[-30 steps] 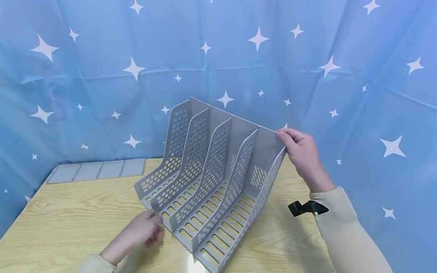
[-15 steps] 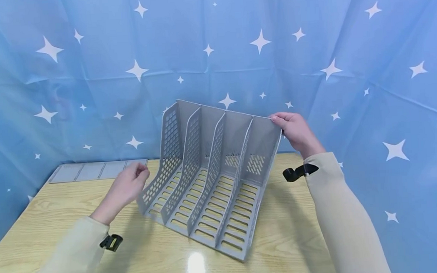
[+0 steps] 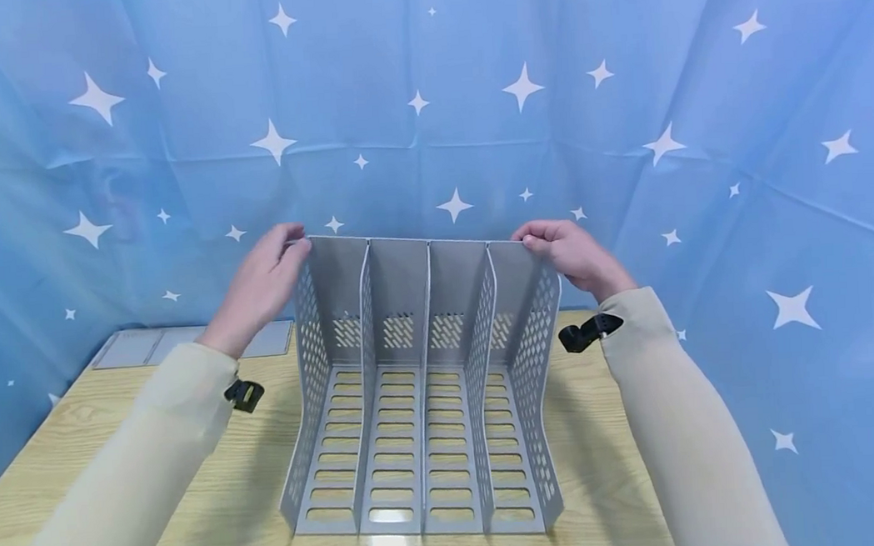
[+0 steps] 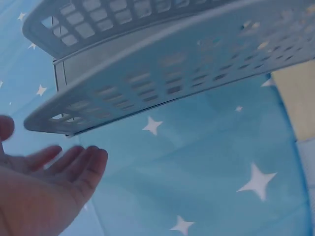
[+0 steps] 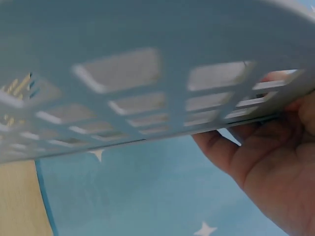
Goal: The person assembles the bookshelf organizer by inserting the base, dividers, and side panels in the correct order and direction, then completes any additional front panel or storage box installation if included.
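Observation:
A grey file rack (image 3: 400, 279) with several upright compartments faces me in the middle of the head view, its slotted base toward me. My right hand (image 3: 573, 252) pinches the top back edge near the right corner; the right wrist view shows that hand's fingers (image 5: 216, 147) against the perforated side. Beside the top left corner is my left hand (image 3: 260, 280). In the left wrist view its fingers (image 4: 91, 167) are loosely extended, a small gap below the rack's corner (image 4: 44, 120). Whether the base touches the table is unclear.
A flat grey panel (image 3: 129, 349) with dividing lines lies at the table's back left, partly hidden by the left arm. The wooden table (image 3: 64, 446) ends at a blue star-patterned curtain (image 3: 365, 77). Each sleeve carries a black wrist camera (image 3: 245, 395).
The rack has turned from a slant to nearly square with me. My left hand has risen from its lower front edge to the top left corner. The right hand has kept its pinch.

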